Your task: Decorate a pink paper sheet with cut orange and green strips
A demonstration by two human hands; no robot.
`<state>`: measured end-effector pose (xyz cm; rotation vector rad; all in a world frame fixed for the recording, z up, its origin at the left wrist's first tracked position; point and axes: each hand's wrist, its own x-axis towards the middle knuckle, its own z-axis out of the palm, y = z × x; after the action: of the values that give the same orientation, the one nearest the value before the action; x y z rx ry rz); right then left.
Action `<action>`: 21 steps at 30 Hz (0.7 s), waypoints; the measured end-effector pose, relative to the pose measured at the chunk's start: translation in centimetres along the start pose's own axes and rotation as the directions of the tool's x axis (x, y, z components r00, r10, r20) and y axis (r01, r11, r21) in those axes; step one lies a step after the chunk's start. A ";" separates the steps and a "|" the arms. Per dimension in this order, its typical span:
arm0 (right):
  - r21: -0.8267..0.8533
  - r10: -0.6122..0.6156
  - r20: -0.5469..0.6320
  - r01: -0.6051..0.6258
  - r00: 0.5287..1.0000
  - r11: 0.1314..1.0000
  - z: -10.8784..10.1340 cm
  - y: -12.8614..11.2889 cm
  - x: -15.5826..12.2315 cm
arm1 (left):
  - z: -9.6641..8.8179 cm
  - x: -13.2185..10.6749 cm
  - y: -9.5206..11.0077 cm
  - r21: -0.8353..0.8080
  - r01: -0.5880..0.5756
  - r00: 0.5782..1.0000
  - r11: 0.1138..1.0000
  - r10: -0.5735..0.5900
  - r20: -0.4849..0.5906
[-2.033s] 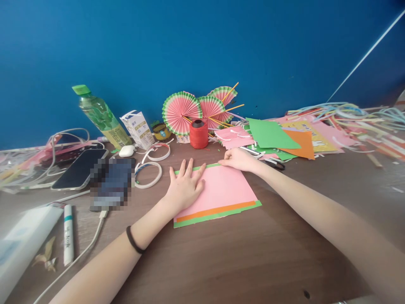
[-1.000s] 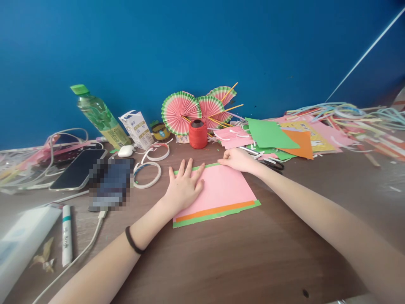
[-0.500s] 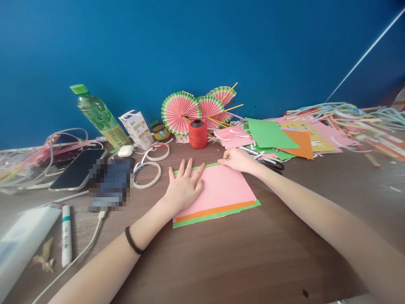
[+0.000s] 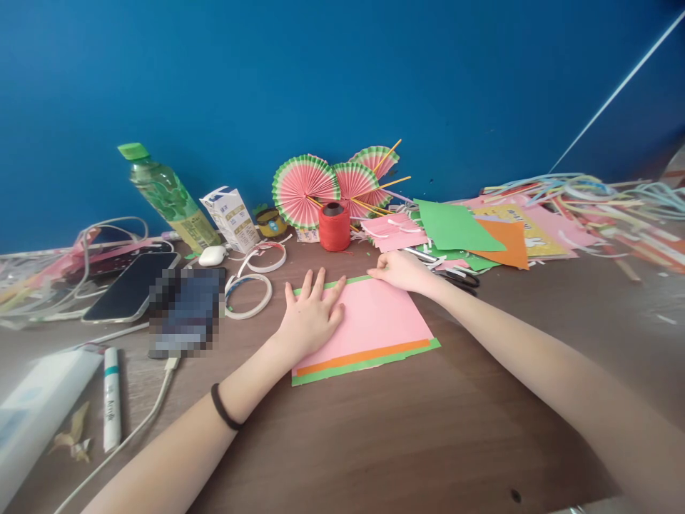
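Observation:
A pink paper sheet [image 4: 379, 320] lies on the wooden desk [image 4: 417, 435], stacked over an orange sheet and a green sheet whose edges show along the near side. My left hand [image 4: 312, 314] lies flat on the sheet's left part with fingers spread, open. At the far edge of the stack, my right hand [image 4: 402, 270] rests with its fingers curled and pressed down on the paper's top edge.
Behind stand a red thread spool [image 4: 335, 226], watermelon paper fans [image 4: 306, 189], a green bottle [image 4: 165, 196] and a small carton [image 4: 231, 218]. Tape rolls [image 4: 249, 296], phones [image 4: 128, 287] and cables lie left. Loose coloured sheets [image 4: 460, 228], scissors [image 4: 460, 280] and paper strips fill the right.

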<state>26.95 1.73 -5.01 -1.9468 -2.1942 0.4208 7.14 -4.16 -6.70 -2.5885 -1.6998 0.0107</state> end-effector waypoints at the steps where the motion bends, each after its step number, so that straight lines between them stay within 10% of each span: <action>1: -0.003 -0.001 -0.003 0.001 1.000 1.000 0.0 0.0 0.0 | 0.0 0.0 0.0 -0.001 0.000 1.000 1.000 0.000 -0.001; 21: -0.018 0.017 -0.045 -0.017 0.999 1.000 0.2 0.3 0.1 | -0.1 0.0 0.1 -0.002 0.006 1.000 1.000 -0.006 0.001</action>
<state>27.12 1.88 -5.29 -1.9657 -2.1625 0.3573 7.25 -4.22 -6.56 -2.5850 -1.7094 0.0098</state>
